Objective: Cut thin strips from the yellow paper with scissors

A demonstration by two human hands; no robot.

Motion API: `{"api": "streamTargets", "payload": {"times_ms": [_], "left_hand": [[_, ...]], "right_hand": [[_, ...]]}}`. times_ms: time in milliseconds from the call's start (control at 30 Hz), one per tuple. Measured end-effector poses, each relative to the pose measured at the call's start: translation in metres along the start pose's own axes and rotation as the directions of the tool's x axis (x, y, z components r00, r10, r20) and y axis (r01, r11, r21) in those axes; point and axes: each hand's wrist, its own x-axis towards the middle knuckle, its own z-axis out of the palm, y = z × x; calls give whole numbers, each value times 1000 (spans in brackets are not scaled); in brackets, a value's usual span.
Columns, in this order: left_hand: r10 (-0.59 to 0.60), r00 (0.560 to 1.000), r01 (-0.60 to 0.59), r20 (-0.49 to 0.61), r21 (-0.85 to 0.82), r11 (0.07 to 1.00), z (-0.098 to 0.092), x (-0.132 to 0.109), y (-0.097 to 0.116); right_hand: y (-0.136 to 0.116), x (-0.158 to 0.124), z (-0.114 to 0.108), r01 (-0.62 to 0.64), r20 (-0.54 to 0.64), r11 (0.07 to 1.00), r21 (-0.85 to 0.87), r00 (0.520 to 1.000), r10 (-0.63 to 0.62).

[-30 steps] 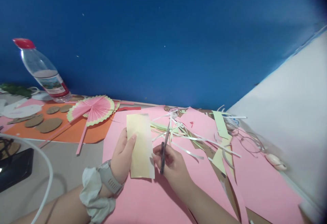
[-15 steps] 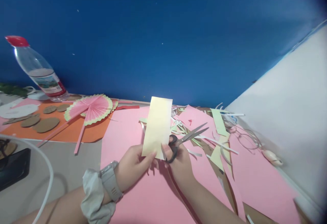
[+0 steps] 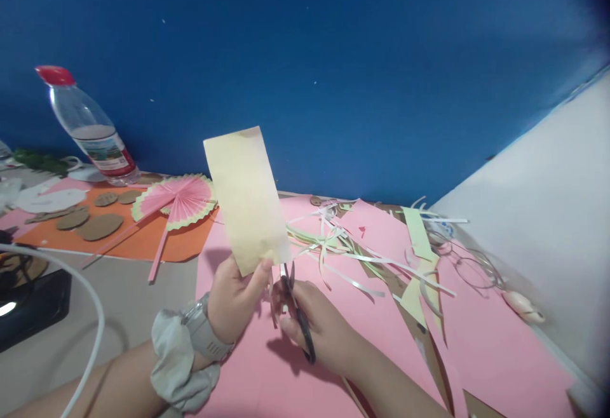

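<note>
A pale yellow paper rectangle (image 3: pixel 245 199) stands tilted left, its lower edge pinched between the thumb and fingers of my left hand (image 3: pixel 241 294). A watch (image 3: pixel 204 329) and a grey-green scrunchie (image 3: pixel 174 354) are on that wrist. My right hand (image 3: pixel 309 319) grips black-handled scissors (image 3: pixel 298 316), whose blades point up at the paper's lower right corner. Whether the blades touch the paper I cannot tell. Under both hands lies a large pink sheet (image 3: pixel 257 380). Several thin paper strips (image 3: pixel 333 246) are heaped just beyond my right hand.
Pink-and-green paper fans (image 3: pixel 190 199) and cardboard discs (image 3: pixel 99 227) lie on an orange sheet (image 3: pixel 185 246) at left. Behind them stands a plastic bottle (image 3: pixel 102 138). A phone (image 3: pixel 35 310) and white cable (image 3: pixel 98 316) are nearer. A white mouse (image 3: pixel 521 305) rests at right.
The paper has moved left and up, tipping leftward with my left hand. The scissors have swung from pointing right to pointing up beside the paper's lower corner.
</note>
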Motion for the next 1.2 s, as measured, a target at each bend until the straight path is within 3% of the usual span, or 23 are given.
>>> {"api": "streamTargets", "payload": {"times_ms": [133,367,533,733,1067,1200], "left_hand": [[-13,997,19,79,-70,997,1,-5,1],[-108,983,137,148,-202,970,5,-16,-1],[-122,979,151,163,-174,973,5,-15,2],[-108,972,137,209,-129,982,3,-13,1],[-79,986,81,149,-9,997,1,-12,-2],[-93,973,106,210,-50,993,1,-11,-1]], "right_hand": [[-2,2,0,36,10,999,-18,999,-36],[-7,2,-2,86,71,981,175,992,-100],[-8,4,-5,99,104,974,204,987,-122],[-6,2,-6,22,134,989,145,990,-42],[-8,1,-7,-30,150,977,209,989,-1],[-8,1,-6,-19,139,964,264,990,-18]]}}
